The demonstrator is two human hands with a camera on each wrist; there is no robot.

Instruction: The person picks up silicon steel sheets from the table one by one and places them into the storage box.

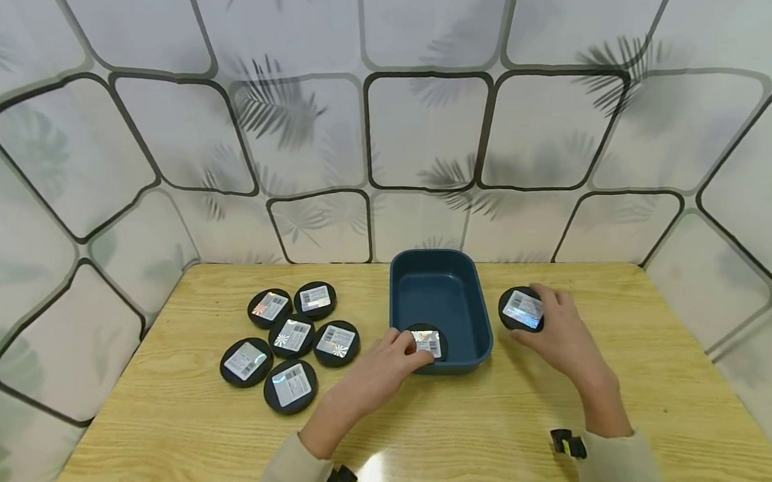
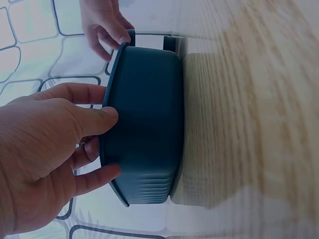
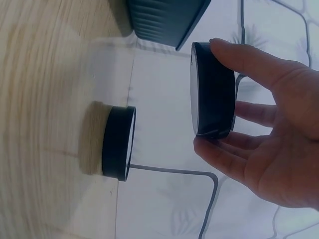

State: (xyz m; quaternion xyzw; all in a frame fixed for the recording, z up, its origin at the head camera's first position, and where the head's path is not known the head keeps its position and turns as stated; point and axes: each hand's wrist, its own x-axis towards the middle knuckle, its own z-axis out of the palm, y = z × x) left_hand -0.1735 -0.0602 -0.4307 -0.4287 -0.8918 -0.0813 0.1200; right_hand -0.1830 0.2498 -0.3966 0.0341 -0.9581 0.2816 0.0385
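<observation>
My left hand [image 1: 382, 372] reaches over the near left corner of a blue rectangular bin [image 1: 487, 316], its thumb and fingers round the edge of a flat black disc [image 1: 427, 343] with a shiny label. In the left wrist view the bin wall [image 2: 149, 109] hides that disc, and the thumb overlaps the rim. To the bin's right, my right hand [image 1: 563, 333] pinches another labelled black disc [image 1: 521, 310] by its sides, held up off the table. Below it, the right wrist view shows one more black disc [image 3: 118, 143] on the table; the head view does not show it separately.
Several labelled black discs [image 1: 292, 335] lie close together on the wooden table [image 1: 191, 434], left of the bin. A pale patterned curtain [image 1: 428, 130] surrounds the table's back and sides.
</observation>
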